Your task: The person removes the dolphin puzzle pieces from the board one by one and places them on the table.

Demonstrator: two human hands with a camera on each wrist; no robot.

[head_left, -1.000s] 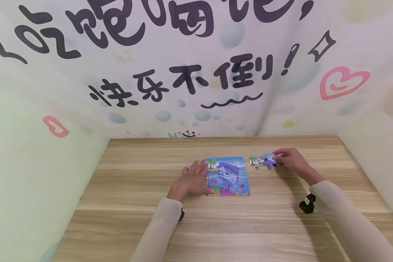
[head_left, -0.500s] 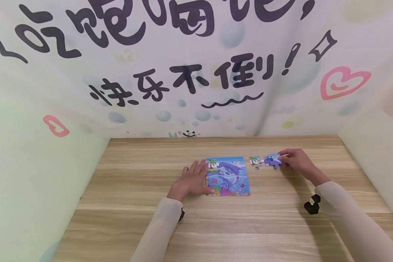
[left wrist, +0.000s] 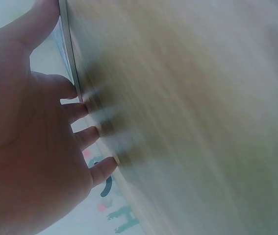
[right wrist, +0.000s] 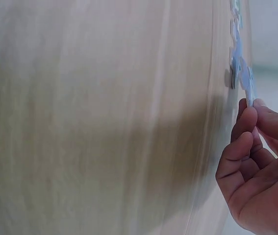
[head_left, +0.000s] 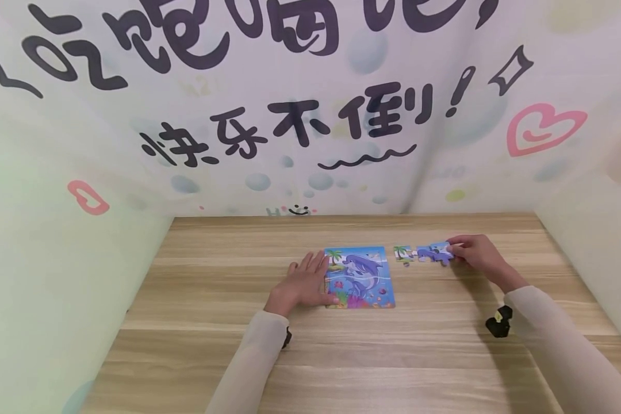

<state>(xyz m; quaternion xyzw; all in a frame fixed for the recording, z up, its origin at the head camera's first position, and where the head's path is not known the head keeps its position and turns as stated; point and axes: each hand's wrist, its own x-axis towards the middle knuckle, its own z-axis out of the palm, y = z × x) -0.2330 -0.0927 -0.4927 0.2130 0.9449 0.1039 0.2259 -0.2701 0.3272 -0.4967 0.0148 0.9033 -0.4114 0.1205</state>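
A square dolphin picture puzzle [head_left: 362, 277] lies flat near the back of the table. My left hand [head_left: 301, 286] rests along its left edge, fingers spread and thumb over the lower corner. In the left wrist view, the fingertips of the left hand [left wrist: 36, 132] touch down beside a thin board edge. To the right of the puzzle lie a loose palm-tree piece [head_left: 402, 253] and a purple dolphin piece [head_left: 424, 254]. My right hand [head_left: 480, 259] pinches another jigsaw piece [head_left: 442, 250] by its right side. In the right wrist view, this jigsaw piece [right wrist: 247, 82] is tilted between thumb and fingertips.
The wood-grain table [head_left: 341, 356] meets a white printed wall cloth [head_left: 238, 190] just behind the pieces. Side panels [head_left: 57, 276] close off the left and right. A black wrist strap [head_left: 499, 322] hangs under the right sleeve.
The right hand has moved a little to the right with its jigsaw piece, uncovering more of the dolphin piece beneath. The left hand and the square puzzle have stayed put.
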